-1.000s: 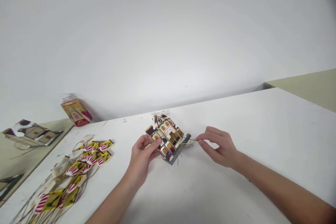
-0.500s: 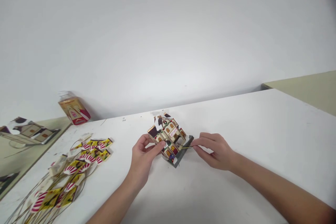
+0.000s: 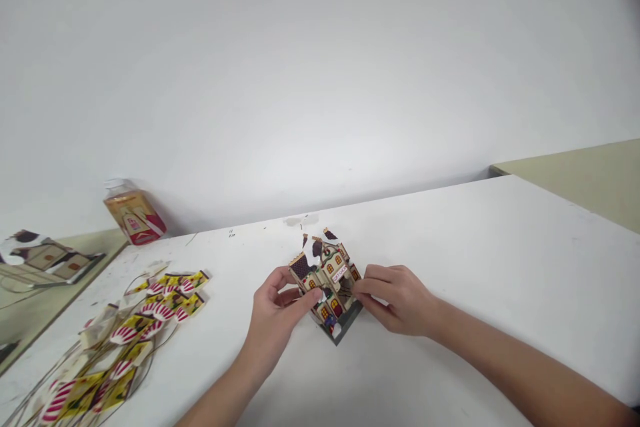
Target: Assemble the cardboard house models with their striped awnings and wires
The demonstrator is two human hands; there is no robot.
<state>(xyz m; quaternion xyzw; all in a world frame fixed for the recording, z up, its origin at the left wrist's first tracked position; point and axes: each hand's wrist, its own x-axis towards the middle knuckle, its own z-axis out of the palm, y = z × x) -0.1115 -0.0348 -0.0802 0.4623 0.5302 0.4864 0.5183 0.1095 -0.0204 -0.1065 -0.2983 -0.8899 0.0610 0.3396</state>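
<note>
A small model gift-shop house (image 3: 327, 270) with dark snow-capped roofs, yellow windows and a grey base is held tilted above the white table. My left hand (image 3: 275, 313) is closed on its left side, thumb across the front and the other fingers behind. At the front opening, thin wires (image 3: 345, 288) show inside. My right hand (image 3: 395, 300) pinches at the right edge of this opening, closed on a thin wire whose end is hidden by the fingertips.
On the left of the white table (image 3: 440, 233) lies a pile of red-striped, yellow pieces (image 3: 165, 310) with long wires. A bottle (image 3: 135, 213) stands at the back left corner by the wall. Another model house (image 3: 55, 260) rests on a lower surface at far left.
My right hand has moved left and inward with the wire, from beside the base to the house's opening. The house sits slightly lower and further right in view.
</note>
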